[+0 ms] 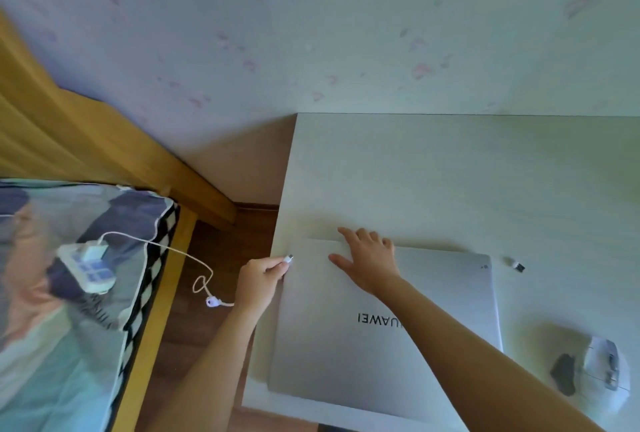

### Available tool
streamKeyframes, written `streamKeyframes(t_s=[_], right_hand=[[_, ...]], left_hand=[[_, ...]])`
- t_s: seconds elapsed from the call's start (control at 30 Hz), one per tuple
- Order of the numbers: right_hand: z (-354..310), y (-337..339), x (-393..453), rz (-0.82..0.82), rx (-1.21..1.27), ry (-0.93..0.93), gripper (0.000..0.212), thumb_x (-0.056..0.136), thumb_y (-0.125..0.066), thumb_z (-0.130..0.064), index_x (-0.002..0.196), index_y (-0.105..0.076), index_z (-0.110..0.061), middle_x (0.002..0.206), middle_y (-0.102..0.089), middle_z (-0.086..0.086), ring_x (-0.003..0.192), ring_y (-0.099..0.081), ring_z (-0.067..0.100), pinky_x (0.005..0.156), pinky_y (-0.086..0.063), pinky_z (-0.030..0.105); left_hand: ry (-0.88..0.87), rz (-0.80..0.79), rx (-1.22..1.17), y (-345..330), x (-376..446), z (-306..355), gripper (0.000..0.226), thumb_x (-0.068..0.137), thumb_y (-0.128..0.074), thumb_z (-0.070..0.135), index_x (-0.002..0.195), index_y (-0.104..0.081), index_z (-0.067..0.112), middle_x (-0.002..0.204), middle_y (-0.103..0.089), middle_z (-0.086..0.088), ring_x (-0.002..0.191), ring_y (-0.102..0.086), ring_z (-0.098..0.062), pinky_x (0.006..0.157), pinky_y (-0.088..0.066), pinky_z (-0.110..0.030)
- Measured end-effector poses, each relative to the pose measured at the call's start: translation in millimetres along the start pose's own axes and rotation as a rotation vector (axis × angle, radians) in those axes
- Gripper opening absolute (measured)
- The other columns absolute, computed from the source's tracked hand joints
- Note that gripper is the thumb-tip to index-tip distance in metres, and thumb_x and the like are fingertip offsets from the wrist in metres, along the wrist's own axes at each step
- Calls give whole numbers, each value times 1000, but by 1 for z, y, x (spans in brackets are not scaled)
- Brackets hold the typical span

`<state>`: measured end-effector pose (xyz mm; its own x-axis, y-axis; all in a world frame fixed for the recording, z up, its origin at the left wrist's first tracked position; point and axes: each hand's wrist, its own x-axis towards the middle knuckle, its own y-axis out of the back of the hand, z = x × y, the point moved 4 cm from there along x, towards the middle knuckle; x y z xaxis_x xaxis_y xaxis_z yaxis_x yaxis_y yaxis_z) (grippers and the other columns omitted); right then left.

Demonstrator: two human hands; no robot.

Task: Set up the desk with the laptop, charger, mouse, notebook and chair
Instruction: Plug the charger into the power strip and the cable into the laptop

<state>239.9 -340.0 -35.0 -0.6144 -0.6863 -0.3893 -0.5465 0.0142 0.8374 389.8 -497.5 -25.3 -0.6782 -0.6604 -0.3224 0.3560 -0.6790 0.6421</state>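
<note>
A closed silver laptop point(346, 345) lies flat on the white desk point(450, 182), its logo facing me upside down. My right hand point(369, 258) rests flat and spread on the lid near its far edge. My left hand point(261, 279) pinches the white charger plug point(288, 258) right at the laptop's left far corner. The white cable point(194, 258) runs from that hand back to a white charger brick point(94, 251) plugged into a power strip point(88, 267) on the bed. A white mouse point(604, 376) lies upturned at the desk's right front.
A small dark USB dongle point(516, 265) lies on the desk beyond the laptop's right corner. A bed point(69, 310) with patterned bedding and a wooden frame stands to the left, with a strip of wooden floor point(214, 241) between it and the desk. A wallpapered wall stands behind.
</note>
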Motion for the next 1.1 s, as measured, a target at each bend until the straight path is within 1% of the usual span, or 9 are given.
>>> streamKeyframes(t_s=[0.13, 0.27, 0.4, 0.47, 0.6, 0.73, 0.87, 0.97, 1.1], right_hand=[[-21, -8, 20, -30, 35, -75, 51, 93, -33, -59, 131, -49, -30, 128, -54, 5, 120, -47, 28, 98, -28, 44], [-30, -9, 35, 26, 127, -178, 44, 91, -36, -58, 113, -64, -31, 112, -63, 2, 107, -54, 24, 89, -30, 41], [-18, -1, 33, 81, 239, -308, 51, 80, -42, -69, 77, -72, -27, 76, -67, -7, 84, -59, 16, 76, -23, 35], [-13, 8, 30, 130, 288, -340, 55, 76, -43, -73, 68, -69, -25, 69, -63, -9, 79, -58, 14, 74, -21, 34], [-5, 33, 24, 210, 355, -340, 58, 75, -43, -76, 67, -67, -24, 74, -60, -10, 77, -56, 13, 77, -21, 35], [0, 56, 10, 293, 508, -301, 49, 77, -52, -72, 63, -65, -27, 77, -62, -8, 80, -56, 9, 88, -27, 35], [-1, 70, -6, 330, 651, -277, 48, 71, -55, -73, 62, -69, -27, 72, -61, -12, 76, -54, -2, 91, -31, 35], [-2, 75, -14, 308, 764, -255, 47, 64, -59, -76, 66, -70, -31, 72, -60, -13, 78, -59, 5, 96, -41, 45], [-2, 77, -20, 273, 845, -218, 50, 61, -62, -76, 65, -71, -27, 68, -57, -10, 77, -59, 19, 88, -43, 48]], left_hand=[[42, 5, -23, -5, 7, -5, 29, 90, -64, 27, 79, -72, 2, 71, -73, -10, 74, -69, -26, 65, -49, -36], [25, -48, -110, -13, 11, 5, 32, 89, -65, 28, 73, -72, 1, 64, -71, -12, 64, -65, -20, 60, -39, -28], [-31, -185, -189, -13, 14, 19, 27, 91, -63, 24, 80, -74, 2, 68, -71, -13, 63, -60, -16, 64, -41, -29], [-67, -226, -215, -6, 14, 27, 19, 93, -60, 20, 92, -76, 9, 77, -74, -6, 60, -61, -13, 65, -45, -26], [-141, -253, -180, 14, 16, 47, 23, 97, -54, 24, 102, -73, 11, 73, -68, -1, 53, -50, -11, 56, -40, -23], [-286, -347, -158, 28, 6, 89, 30, 97, -53, 33, 69, -65, 33, 55, -55, 19, 49, -40, 0, 51, -29, -14], [-299, -383, -152, 35, 7, 116, 28, 96, -54, 31, 74, -69, 21, 54, -53, 13, 48, -40, -6, 52, -31, -22], [-306, -411, -77, 40, 10, 126, 27, 96, -55, 30, 79, -72, 19, 65, -64, 14, 57, -54, -2, 56, -40, -23], [-337, -494, -40, 42, 7, 134, 23, 95, -57, 28, 76, -68, 36, 66, -66, 26, 54, -54, 2, 55, -40, -8]])
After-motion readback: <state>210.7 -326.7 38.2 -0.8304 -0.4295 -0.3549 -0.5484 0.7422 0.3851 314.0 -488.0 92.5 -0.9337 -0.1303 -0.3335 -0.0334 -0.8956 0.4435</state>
